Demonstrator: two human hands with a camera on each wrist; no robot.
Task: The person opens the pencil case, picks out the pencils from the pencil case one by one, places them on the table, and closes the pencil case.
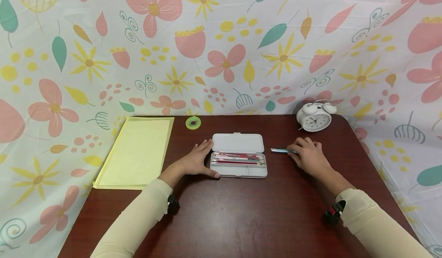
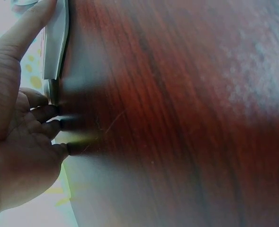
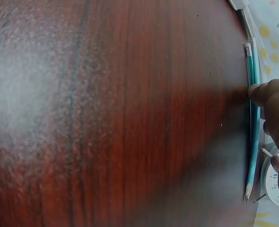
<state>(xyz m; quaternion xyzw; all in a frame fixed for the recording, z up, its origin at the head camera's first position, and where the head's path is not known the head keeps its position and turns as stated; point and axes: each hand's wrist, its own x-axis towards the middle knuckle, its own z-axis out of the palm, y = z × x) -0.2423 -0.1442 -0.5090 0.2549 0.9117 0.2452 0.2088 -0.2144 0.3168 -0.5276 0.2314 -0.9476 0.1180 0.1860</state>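
Note:
A white pencil case (image 1: 255, 171) lies with its lid (image 1: 237, 143) folded back. Several red, pink and other pencils (image 1: 238, 160) fill its rear compartment, above the bare front compartments. My left hand (image 1: 197, 160) spans the left side of the case, fingers spread. Its thumb (image 2: 28, 28) rests at the case's front left corner, and the other fingertips reach down to the table beside it. Right of the case, my right hand (image 1: 308, 156) pinches teal pencils (image 3: 254, 142) between thumb and fingers. They lie close over the table, eraser ends toward the case, sharpened tips pointing away.
A white twin-bell alarm clock (image 1: 313, 117) stands at the back right of the brown table (image 1: 221, 219). Behind the case is a green tape roll (image 1: 193, 122). A yellow zip folder (image 1: 138, 150) lies left. A flowered cloth (image 1: 221, 43) hangs behind the table.

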